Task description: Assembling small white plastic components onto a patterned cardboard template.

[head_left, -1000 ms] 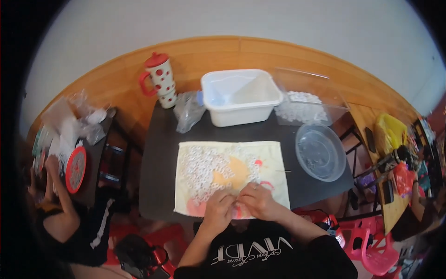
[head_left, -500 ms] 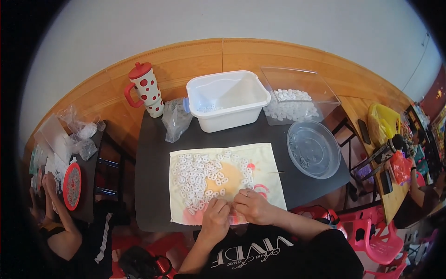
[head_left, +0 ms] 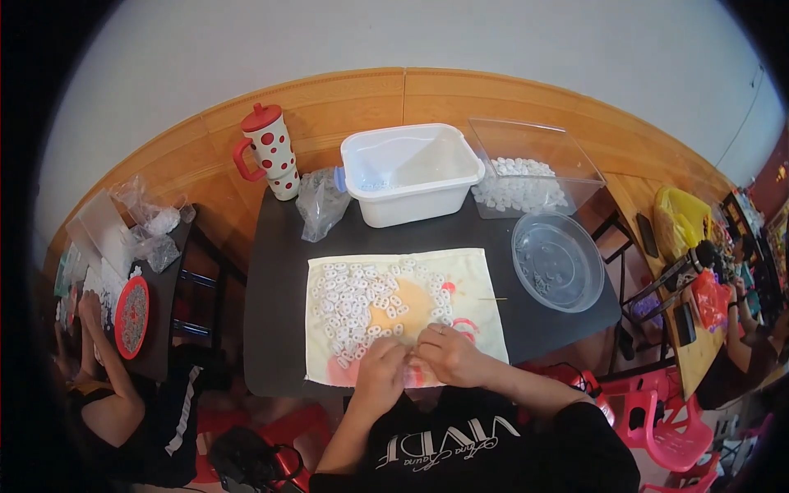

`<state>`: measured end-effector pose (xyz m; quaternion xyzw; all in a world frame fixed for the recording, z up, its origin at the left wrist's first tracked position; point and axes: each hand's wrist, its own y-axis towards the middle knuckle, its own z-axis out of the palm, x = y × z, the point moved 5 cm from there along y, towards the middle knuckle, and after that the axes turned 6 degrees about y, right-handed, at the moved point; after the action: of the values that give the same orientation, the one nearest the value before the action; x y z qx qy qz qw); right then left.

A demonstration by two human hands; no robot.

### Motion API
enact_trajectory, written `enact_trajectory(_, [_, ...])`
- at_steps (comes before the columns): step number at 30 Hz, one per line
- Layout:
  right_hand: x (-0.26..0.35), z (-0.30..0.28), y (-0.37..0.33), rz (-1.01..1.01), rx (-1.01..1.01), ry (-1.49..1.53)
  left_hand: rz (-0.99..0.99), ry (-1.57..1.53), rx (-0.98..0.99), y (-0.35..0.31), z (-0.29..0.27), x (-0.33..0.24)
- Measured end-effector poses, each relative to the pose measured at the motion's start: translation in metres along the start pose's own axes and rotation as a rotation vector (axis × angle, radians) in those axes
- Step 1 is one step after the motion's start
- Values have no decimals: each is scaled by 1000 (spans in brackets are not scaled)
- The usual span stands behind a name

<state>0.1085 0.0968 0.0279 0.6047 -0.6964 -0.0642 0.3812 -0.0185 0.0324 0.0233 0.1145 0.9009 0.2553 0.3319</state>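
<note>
My left hand [head_left: 380, 371] and my right hand [head_left: 448, 355] meet fingertip to fingertip over the near edge of a pale yellow patterned towel [head_left: 468, 275]. Both have their fingers pinched closed; whatever is between them is too small or hidden to make out. Beyond my hands, many small white pieces with two holes each [head_left: 345, 302] lie heaped on the towel's left half. A looser line of them runs along its right part. Across the towel's right edge lies a thin needle-like stick [head_left: 493, 298].
Behind the towel stand a polka-dot tumbler [head_left: 274, 156], a clear plastic bag [head_left: 320, 205], a white tub [head_left: 411, 201] and a clear box [head_left: 526, 185] of white pieces. A round clear tray [head_left: 559, 267] sits at right. Another person works beside a red tray [head_left: 131, 319] at left.
The view has shifted slightly, moving the table things a little right and up in the picture. My hands stay together at the towel's near edge, with only a small turn of the left.
</note>
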Motion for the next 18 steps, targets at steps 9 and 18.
enact_trajectory(9, [-46, -177, 54, -128, -544, -640, -118, -31, -103, -9, -5, 2])
enact_trajectory(18, [-80, -133, 36, 67, -340, -231, -89, -41, -106, -8, -3, 4])
